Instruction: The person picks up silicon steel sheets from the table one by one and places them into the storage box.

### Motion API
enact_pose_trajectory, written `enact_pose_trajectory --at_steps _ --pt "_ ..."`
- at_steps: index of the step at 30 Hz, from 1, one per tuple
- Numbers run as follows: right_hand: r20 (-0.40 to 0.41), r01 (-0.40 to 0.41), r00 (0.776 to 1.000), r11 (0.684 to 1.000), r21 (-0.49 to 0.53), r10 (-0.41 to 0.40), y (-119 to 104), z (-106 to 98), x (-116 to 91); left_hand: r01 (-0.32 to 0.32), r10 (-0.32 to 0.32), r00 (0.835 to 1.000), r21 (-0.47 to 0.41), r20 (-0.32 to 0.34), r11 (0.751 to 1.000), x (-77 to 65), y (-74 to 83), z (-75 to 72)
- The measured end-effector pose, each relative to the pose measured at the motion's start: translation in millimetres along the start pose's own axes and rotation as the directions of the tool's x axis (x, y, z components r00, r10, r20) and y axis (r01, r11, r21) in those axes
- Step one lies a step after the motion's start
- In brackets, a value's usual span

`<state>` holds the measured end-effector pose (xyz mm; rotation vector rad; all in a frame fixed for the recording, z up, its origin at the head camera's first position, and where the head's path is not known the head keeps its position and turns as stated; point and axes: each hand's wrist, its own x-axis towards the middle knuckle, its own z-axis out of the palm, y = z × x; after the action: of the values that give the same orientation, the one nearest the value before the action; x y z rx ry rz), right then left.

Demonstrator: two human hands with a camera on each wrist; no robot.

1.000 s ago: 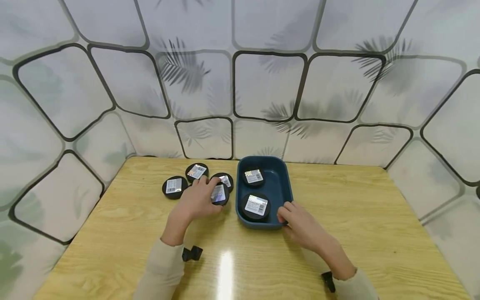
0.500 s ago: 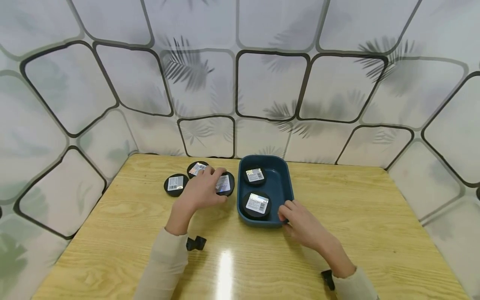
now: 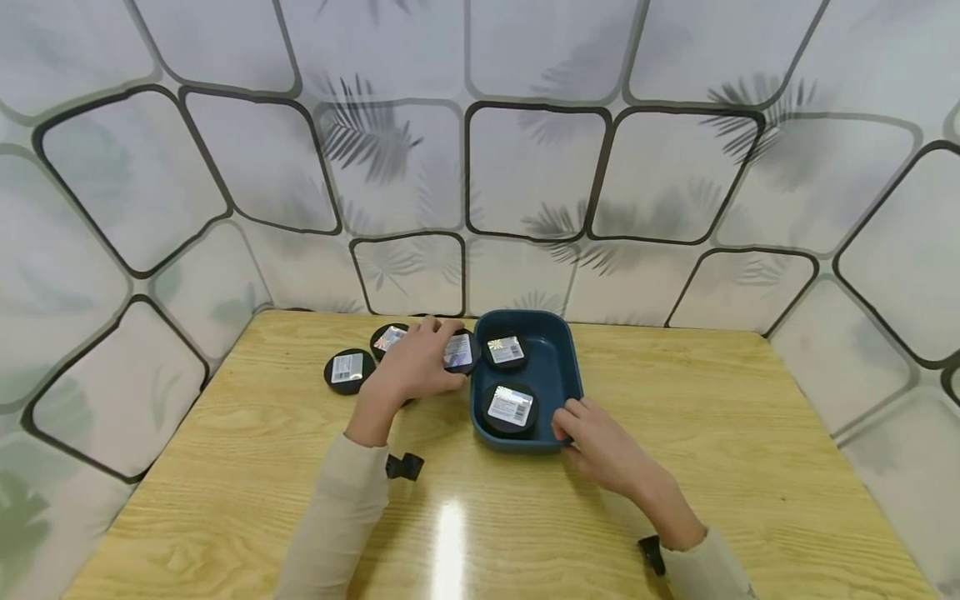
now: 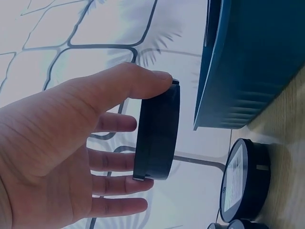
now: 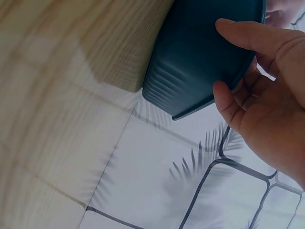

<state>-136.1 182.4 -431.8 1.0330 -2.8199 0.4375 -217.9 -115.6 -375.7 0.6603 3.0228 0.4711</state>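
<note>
My left hand point(image 3: 420, 362) pinches a flat round black tub point(image 3: 459, 352) with a white label, thumb on one side and fingers on the other. In the left wrist view this tub point(image 4: 159, 129) is raised off the table, close to the outside of a blue plastic bin point(image 4: 267, 62). In the head view it overlaps the bin's left rim. My right hand point(image 3: 607, 450) grips the front right corner of the bin point(image 3: 553, 371), thumb outside and fingers over the rim point(image 5: 190, 62). Two labelled black tubs, a rear one point(image 3: 506, 352) and a front one point(image 3: 510, 408), lie inside the bin.
On the wooden table point(image 3: 712, 442), a black tub point(image 3: 348, 371) lies at the left and another point(image 3: 387, 337) is partly behind my left hand. A further dark edge shows under that hand. A patterned curtain point(image 3: 540, 175) rises behind the table's back edge.
My left hand has moved right and away from me, lifting the black tub from the group toward the bin's left rim. My right hand has stayed on the bin corner.
</note>
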Motion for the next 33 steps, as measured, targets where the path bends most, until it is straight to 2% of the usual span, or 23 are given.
enact_pose_trajectory --at_steps 14,33 --pt "-0.002 0.003 1.0 1.0 -0.009 -0.003 1 1 -1 -0.034 0.033 0.999 0.04 0.013 0.999 26.6 10.9 2.0" --pt "0.031 -0.038 0.999 0.999 0.0 0.038 -2 -3 -2 -0.068 0.067 0.998 0.071 0.012 0.995 60.5 25.4 25.9"
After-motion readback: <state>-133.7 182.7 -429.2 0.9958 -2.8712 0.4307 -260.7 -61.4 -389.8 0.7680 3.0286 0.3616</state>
